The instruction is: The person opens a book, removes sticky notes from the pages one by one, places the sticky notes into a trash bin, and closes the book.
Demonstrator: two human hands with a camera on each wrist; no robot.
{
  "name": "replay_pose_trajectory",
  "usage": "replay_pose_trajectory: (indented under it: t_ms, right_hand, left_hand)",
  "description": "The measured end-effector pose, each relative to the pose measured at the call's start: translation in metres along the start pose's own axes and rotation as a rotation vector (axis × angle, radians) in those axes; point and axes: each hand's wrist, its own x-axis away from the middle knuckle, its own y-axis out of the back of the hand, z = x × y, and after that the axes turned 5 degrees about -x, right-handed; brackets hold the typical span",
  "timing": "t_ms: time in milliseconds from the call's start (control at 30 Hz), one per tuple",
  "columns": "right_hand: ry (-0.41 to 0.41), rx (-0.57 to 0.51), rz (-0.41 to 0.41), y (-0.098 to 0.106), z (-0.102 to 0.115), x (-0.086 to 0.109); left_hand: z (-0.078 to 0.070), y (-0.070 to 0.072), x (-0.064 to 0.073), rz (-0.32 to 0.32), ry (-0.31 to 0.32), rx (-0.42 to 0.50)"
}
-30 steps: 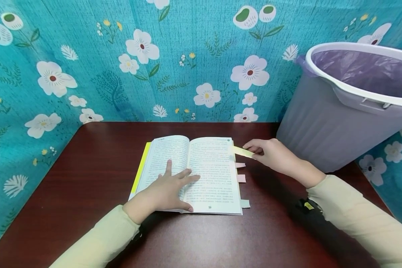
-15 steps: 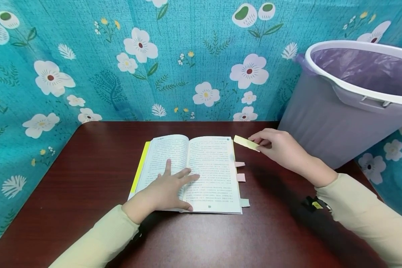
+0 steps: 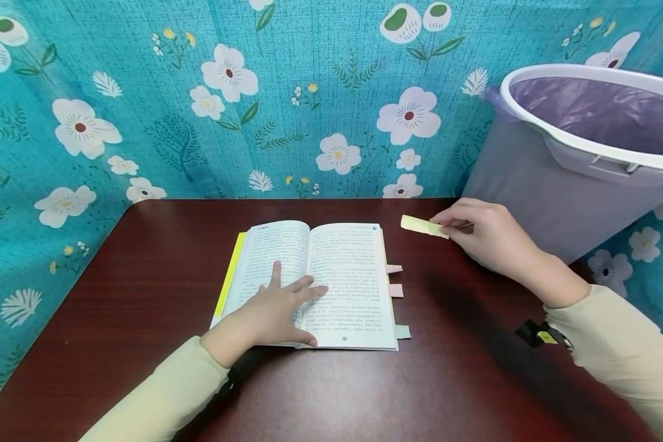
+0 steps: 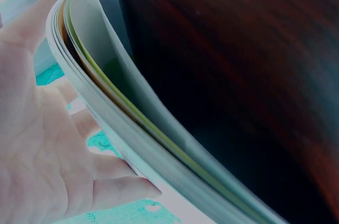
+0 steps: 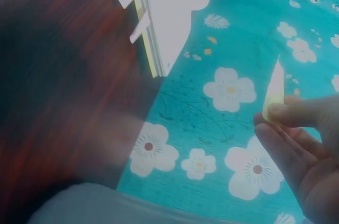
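Note:
An open book [image 3: 348, 258] lies on the dark red table. My left hand [image 3: 276, 313] rests across its pages with the fingers spread, the thumb near the bottom edge. In the left wrist view the palm [image 4: 37, 155] is seen beside the book's curved page edges [image 4: 122, 113]. To the right of the book, my right hand [image 3: 486, 236] pinches a pale yellow sticky tab [image 3: 422, 226] between thumb and fingers, apart from the pages. In the right wrist view the yellow tab [image 5: 275, 89] sticks up from the fingertips. Two pink tabs [image 3: 396, 290] and a pale green tab [image 3: 403, 332] stick out of the right page edge.
A grey trash bin [image 3: 536, 178] with a purple liner [image 3: 602, 113] stands at the back right, close behind my right hand. A teal flowered cloth [image 3: 287, 73] hangs along the table's back edge. The table [image 3: 143, 276] extends around the book.
My right hand has drawn the yellow tab away from the book's right edge, moving right and toward the bin. My left hand has stayed on the pages.

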Motion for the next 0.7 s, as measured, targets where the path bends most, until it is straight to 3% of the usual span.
replay_pose_trajectory:
  t_ms: [467,700]
  right_hand:
    - [0.060,0.022,-0.115,0.025,0.012,0.003]
    - [0.062,0.059,-0.176,0.050,0.024,-0.002]
  left_hand:
    - [0.000,0.000,0.000,0.001,-0.002,-0.001]
    - [0.001,0.000,0.000,-0.001,-0.002,0.001]
